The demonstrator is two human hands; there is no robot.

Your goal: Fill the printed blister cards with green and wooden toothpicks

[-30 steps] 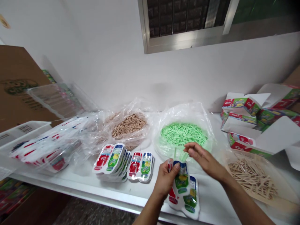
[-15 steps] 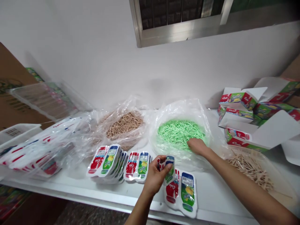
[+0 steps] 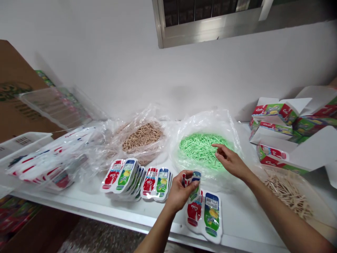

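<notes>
My left hand (image 3: 181, 192) is closed on a small bottle-shaped pack (image 3: 195, 186) with red and green drink labels, held upright above the table. Below it lies a white twin-bottle pack (image 3: 212, 214), one half marked Cola in red, the other green and blue. Over the pile of thin green sticks (image 3: 196, 146) in a clear plastic bag, my right hand (image 3: 229, 160) has its index finger stretched out. A single green stick (image 3: 215, 162) seems pinched under its thumb, partly lost against the pile.
To the left stand rows of twin-bottle packs (image 3: 122, 177) and a bag of brown sticks (image 3: 142, 137). Plastic-wrapped packs (image 3: 52, 158) fill the far left. Opened printed boxes (image 3: 273, 123) and a bag of pale sticks (image 3: 288, 193) are on the right. A wall closes the back.
My right hand has lifted out of the green sticks and drawn back slightly right, its index finger now extended. My left hand still holds the small pack. The view has shifted a little.
</notes>
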